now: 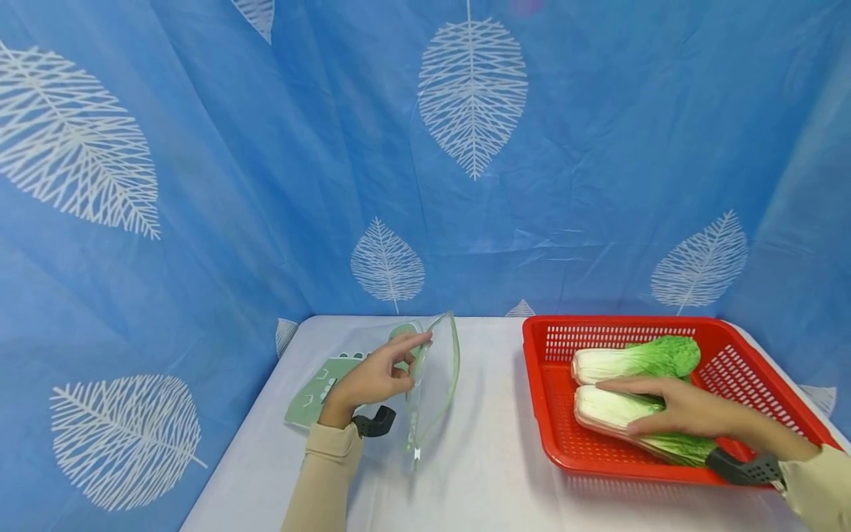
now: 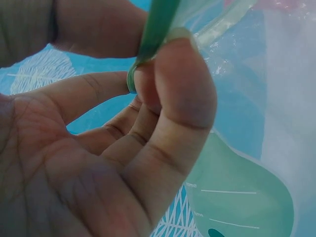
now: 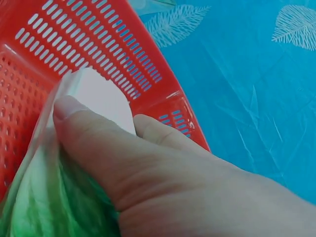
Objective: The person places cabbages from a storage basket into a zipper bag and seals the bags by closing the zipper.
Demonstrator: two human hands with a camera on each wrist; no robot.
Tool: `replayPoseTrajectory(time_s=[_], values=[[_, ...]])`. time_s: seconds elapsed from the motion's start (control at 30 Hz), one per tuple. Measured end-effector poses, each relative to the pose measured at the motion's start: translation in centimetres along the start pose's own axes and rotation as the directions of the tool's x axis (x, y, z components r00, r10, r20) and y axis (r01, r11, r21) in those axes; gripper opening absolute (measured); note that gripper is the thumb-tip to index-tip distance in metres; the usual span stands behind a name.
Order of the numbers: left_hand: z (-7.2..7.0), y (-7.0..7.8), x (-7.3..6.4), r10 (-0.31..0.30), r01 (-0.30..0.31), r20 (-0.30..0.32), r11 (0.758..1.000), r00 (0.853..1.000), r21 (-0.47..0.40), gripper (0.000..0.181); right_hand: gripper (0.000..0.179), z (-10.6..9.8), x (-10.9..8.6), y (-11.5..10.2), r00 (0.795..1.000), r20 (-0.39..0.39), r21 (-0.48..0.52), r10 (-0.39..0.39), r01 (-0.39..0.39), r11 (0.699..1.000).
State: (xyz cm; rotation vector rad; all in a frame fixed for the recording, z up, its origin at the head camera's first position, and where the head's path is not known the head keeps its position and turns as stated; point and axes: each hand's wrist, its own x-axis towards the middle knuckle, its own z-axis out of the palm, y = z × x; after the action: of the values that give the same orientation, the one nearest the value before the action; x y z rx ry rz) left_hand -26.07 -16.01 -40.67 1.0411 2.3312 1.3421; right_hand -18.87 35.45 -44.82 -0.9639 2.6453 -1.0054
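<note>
My left hand (image 1: 374, 375) pinches the rim of a clear zip bag (image 1: 307, 399) with a green print; the left wrist view shows the green rim strip (image 2: 160, 24) between thumb and fingers. The bag's mouth gapes toward the right, with the zip slider (image 1: 417, 454) at its near end. My right hand (image 1: 685, 406) grips the nearer Chinese cabbage (image 1: 601, 406), thumb on the near side and fingers over the far side. That cabbage lies in a red basket (image 1: 547, 421), white stalk end to the left, leaves to the right. A second Chinese cabbage (image 1: 608, 365) lies just behind it.
The basket's slotted walls (image 3: 98, 37) rise around both cabbages. Bag and basket stand apart on a white-covered table (image 1: 495, 443). A blue curtain (image 1: 585, 185) with white leaf prints hangs behind the table and along its left side.
</note>
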Motion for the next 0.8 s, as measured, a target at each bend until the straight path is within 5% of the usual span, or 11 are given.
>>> replayPoseTrajectory(time_s=[0.37,0.8], values=[[0.2,-0.1,0.0,0.001,-0.001,-0.005,1.000,1.000,-0.006,0.079,0.076,0.7,-0.1,-0.9,0.997,-0.043,-0.121,0.063,-0.068,0.990],[-0.1,0.1,-0.2,-0.004,0.004,-0.009,1.000,1.000,-0.007,0.079,0.069,0.4,0.0,-1.7,0.994,-0.042,-0.081,0.105,-0.108,0.991]])
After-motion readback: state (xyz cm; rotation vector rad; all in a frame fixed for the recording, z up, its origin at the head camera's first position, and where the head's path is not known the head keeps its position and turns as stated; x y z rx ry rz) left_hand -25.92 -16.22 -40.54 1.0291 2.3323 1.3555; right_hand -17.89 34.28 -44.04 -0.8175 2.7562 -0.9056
